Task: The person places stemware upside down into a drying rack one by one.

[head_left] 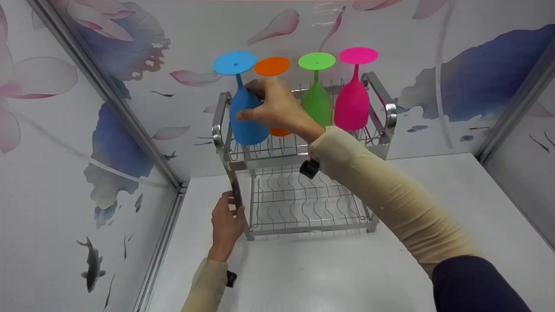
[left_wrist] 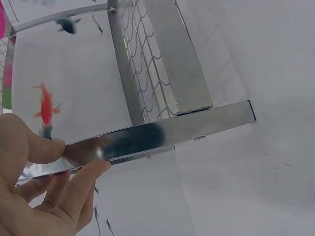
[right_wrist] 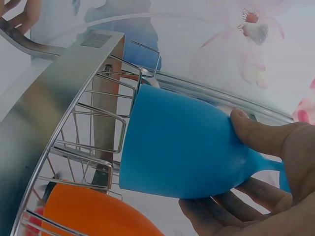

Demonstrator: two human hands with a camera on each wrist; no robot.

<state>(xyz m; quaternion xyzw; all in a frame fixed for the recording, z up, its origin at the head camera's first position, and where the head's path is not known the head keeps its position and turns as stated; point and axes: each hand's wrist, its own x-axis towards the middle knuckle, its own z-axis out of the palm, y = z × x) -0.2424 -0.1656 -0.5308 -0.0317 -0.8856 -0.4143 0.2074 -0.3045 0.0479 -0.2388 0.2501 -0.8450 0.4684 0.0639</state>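
My right hand [head_left: 277, 106] grips the bowl of a blue goblet [head_left: 247, 125], thumb on one side and fingers on the other. The goblet is upside down, its rim at the wires of the rack's top tier, as the right wrist view shows. Beside it an orange goblet [head_left: 272, 66] stands inverted, partly hidden behind my hand. Green [head_left: 316, 102] and pink [head_left: 352, 104] goblets stand upside down further right. Lower down, my left hand [head_left: 227, 223] holds the left front upright [left_wrist: 133, 142] of the metal dish rack [head_left: 312, 227] between thumb and fingers.
The two-tier rack stands on a white surface [head_left: 303, 273], with a wavy wire shelf [head_left: 303, 199] below. Flower-printed panels [head_left: 130, 108] rise at the left and back. Another panel [head_left: 529, 143] borders the right side. Curved handles rise at the top tier's ends.
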